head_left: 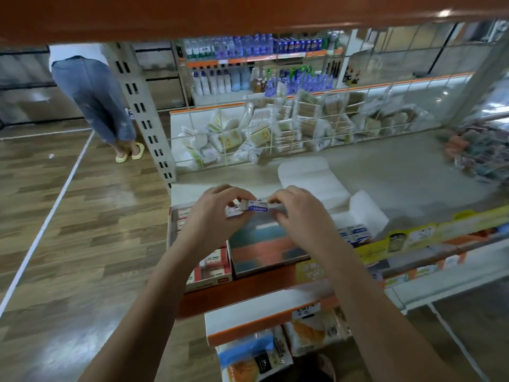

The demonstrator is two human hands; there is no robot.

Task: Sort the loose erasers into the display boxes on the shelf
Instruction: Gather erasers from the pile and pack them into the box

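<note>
- Head view: both hands are raised over the shelf (385, 161), holding erasers between them above the display boxes.
- Left hand (217, 216): fingers curled and pinching a white eraser (234, 210) with dark print, held clear of the boxes.
- Right hand (300, 213): fingers curled and pinching one end of a second eraser (259, 207) with a blue label reading "ERASER". The two erasers touch or nearly touch end to end; which, I cannot tell.
- Red-trimmed display box (214, 274) sits at the shelf's left front, under the left wrist, with packed erasers showing inside.
- Middle box (264, 246) lies directly below the held erasers; its contents are blurred and cannot be read.
- Blue-and-white erasers (355, 234) sit in a white open box (366, 213) to the right, just beside the right wrist.
- Step in hand, by judgement: the pieces are being identified or separated before placing; neither is yet in a box.
- Next move, by judgement: match each label to its box, likely the blue-labelled one to the right-hand box, and lower it in flat without disturbing the packed rows.
- Also present: a person standing in the aisle (93, 100) at far left.
</note>
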